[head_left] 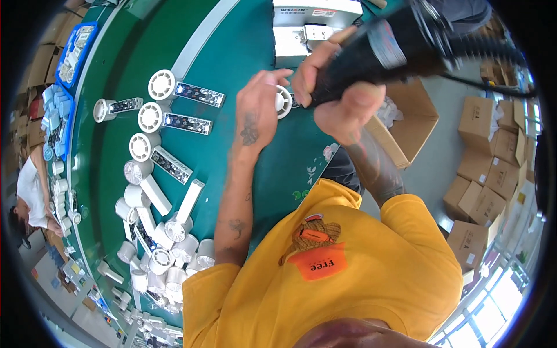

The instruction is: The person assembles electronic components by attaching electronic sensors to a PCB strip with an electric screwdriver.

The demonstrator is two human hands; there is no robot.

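Note:
My right hand (352,107) is wrapped round a black electric screwdriver (371,58), which is tilted with its lower end over a small white fan (283,103). The fan lies on the green bench top, its round head showing; the screwdriver and my right hand hide most of its handle. Against the fan's head, my left hand (257,107) steadies it with curled fingers. To the left, several similar fans lie in a column, among them a fan with an exposed circuit board (200,94). The screwdriver's bit and the point it meets are hidden.
A pile of white fans (174,267) covers the bench at lower left. Ahead stands a white metal box device (316,17). An open cardboard box (415,124) is beside my right arm, and a coiled cable (487,49) trails right. A co-worker (35,191) sits across at far left.

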